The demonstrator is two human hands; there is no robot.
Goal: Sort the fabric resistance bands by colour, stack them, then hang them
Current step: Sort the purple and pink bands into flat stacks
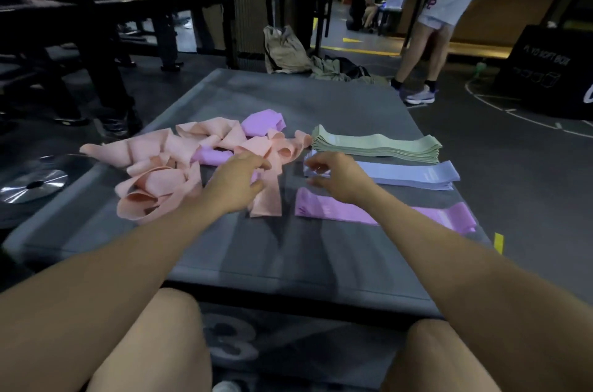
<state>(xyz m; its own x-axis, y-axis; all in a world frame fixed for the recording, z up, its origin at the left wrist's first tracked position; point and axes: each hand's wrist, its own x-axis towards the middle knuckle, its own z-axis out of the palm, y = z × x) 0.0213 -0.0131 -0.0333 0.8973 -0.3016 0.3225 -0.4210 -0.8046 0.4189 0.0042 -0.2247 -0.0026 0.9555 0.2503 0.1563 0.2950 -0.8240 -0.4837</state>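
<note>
1. The left hand [239,181] rests with relaxed fingers on the tangled heap of peach and lilac fabric bands [179,164]; whether it pinches one, I cannot tell.
2. The right hand [337,176] pinches the end of the flat blue band stack [410,175], between the green stack [378,143] and the purple stack [385,210] on the grey mat [288,257].
3. Risk: tugging that end could skew the blue stack into its neighbours.
4. Lilac bands buried under peach may drag others along.

Grey mat [321,250] under resistance bands [375,144]

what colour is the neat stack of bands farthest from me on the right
Pale sage green: the green stack, seen in the head view.
</note>
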